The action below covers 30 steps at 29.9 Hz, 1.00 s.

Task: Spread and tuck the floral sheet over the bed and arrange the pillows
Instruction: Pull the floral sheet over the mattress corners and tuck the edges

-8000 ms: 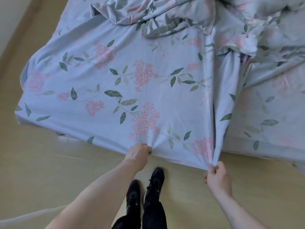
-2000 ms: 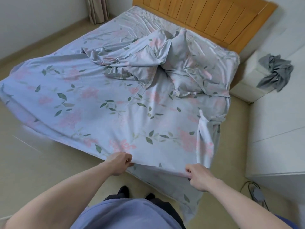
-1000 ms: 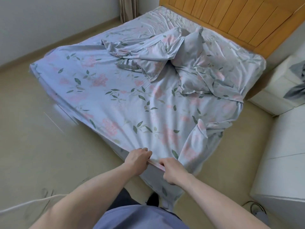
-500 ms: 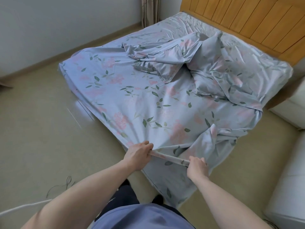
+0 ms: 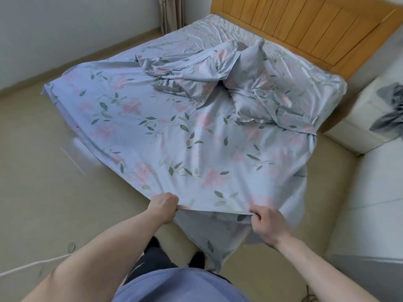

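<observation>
The pale blue floral sheet (image 5: 165, 136) lies spread over the bed, with its near corner lifted off the mattress. My left hand (image 5: 163, 205) grips the sheet's edge at the foot corner. My right hand (image 5: 267, 223) pinches the same edge a little further right, and the hem is stretched taut between them. Loose sheet hangs below my hands down to the floor. Two pillows in matching floral cases (image 5: 218, 79) lie crumpled in a heap near the middle of the bed, in front of the wooden headboard (image 5: 305, 25).
A white cabinet (image 5: 357, 118) with a grey cloth (image 5: 390, 112) on top stands right of the bed. A white unit (image 5: 375, 210) fills the near right. Beige floor lies to the left, with a white cable (image 5: 32, 265) across it. My feet stand at the bed corner.
My right hand has slid right along the hem, away from my left hand, and the folded-over flap at the corner has been pulled flat. The view has tilted further toward the headboard.
</observation>
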Available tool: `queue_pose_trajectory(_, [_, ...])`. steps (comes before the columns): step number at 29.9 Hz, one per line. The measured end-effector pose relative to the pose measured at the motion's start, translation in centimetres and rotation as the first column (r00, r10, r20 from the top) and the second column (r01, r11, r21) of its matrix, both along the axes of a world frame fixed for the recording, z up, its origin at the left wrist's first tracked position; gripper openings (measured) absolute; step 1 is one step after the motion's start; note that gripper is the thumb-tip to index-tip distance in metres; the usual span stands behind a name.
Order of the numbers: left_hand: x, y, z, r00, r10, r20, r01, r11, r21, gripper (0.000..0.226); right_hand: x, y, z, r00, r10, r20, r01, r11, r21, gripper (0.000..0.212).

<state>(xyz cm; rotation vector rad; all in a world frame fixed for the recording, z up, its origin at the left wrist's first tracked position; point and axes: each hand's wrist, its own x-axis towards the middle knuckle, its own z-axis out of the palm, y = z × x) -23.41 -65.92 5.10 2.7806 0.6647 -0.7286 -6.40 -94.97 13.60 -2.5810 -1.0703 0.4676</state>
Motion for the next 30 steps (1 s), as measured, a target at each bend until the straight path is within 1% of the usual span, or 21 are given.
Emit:
queue_pose_trajectory(3, [0.9,-1.6,0.3,0.997,-0.048,-0.057,0.048,0.999,0.008,0.012,-1.4,-0.8,0.2,0.994,0.073,-0.079,-0.082,0.99,-0.115,0.024])
queue_pose_trajectory(5, [2.0,-3.7,0.6,0.995,-0.102,0.004,0.102,0.994,-0.048,0.015,-2.3,-0.8,0.1,0.989,0.089,-0.118,-0.106,0.984,-0.146,0.023])
queue_pose_trajectory(7, [3.1,-6.3,1.1,0.983,-0.158,0.095,0.169,0.979,-0.117,0.023,-3.1,-0.8,-0.2,0.983,0.076,-0.17,-0.097,0.988,-0.118,0.021])
queue_pose_trajectory(8, [3.4,-7.4,1.3,0.975,-0.182,0.124,0.198,0.97,-0.137,0.023,-3.4,-0.7,-0.4,0.978,0.064,-0.197,-0.086,0.991,-0.106,0.02])
queue_pose_trajectory(11, [3.7,-9.4,1.6,0.965,-0.223,0.139,0.242,0.96,-0.143,0.009,-4.0,-1.4,-1.3,0.968,0.011,-0.251,-0.043,0.992,-0.121,0.017])
queue_pose_trajectory(13, [3.1,-9.4,1.7,0.968,-0.212,0.134,0.231,0.962,-0.147,0.012,-4.2,-2.5,-2.2,0.964,-0.02,-0.264,-0.028,0.984,-0.178,0.022])
queue_pose_trajectory(16, [2.1,-9.0,1.9,0.968,-0.186,0.169,0.218,0.956,-0.195,0.016,-4.9,-4.2,-4.4,0.967,-0.079,-0.243,-0.007,0.943,-0.333,0.028])
queue_pose_trajectory(20, [1.5,-9.5,2.3,0.964,-0.171,0.203,0.214,0.952,-0.217,0.017,-5.5,-5.9,-6.9,0.971,-0.188,-0.15,0.097,0.877,-0.471,0.032])
queue_pose_trajectory(23, [1.4,-9.8,2.4,0.968,-0.124,0.218,0.176,0.956,-0.235,0.017,-5.0,-7.6,-8.1,0.972,-0.23,-0.055,0.162,0.819,-0.551,0.026])
queue_pose_trajectory(24, [1.4,-9.9,2.4,0.97,-0.101,0.222,0.155,0.958,-0.242,0.017,-4.9,-8.5,-8.7,0.958,-0.285,-0.03,0.222,0.804,-0.551,0.024])
queue_pose_trajectory(25, [1.4,-9.9,2.3,0.97,-0.081,0.229,0.138,0.96,-0.245,0.017,-4.6,-9.3,-9.2,0.927,-0.375,-0.025,0.31,0.8,-0.514,0.024])
queue_pose_trajectory(26, [1.3,-10.0,2.3,0.971,-0.072,0.228,0.127,0.963,-0.239,0.018,-4.3,-10.1,-9.6,0.872,-0.486,-0.053,0.409,0.786,-0.464,0.024])
queue_pose_trajectory(27, [1.2,-10.0,2.2,0.973,-0.068,0.219,0.12,0.965,-0.232,0.019,-4.2,-10.6,-9.8,0.806,-0.582,-0.105,0.498,0.763,-0.412,0.023])
queue_pose_trajectory(28, [1.1,-10.1,2.0,0.977,-0.057,0.205,0.104,0.968,-0.229,0.02,-4.1,-11.0,-9.8,0.748,-0.642,-0.166,0.563,0.747,-0.354,0.02])
queue_pose_trajectory(30, [0.9,-10.1,1.7,0.987,-0.026,0.159,0.062,0.972,-0.226,0.021,-4.0,-11.3,-9.5,0.678,-0.683,-0.27,0.65,0.729,-0.214,0.019])
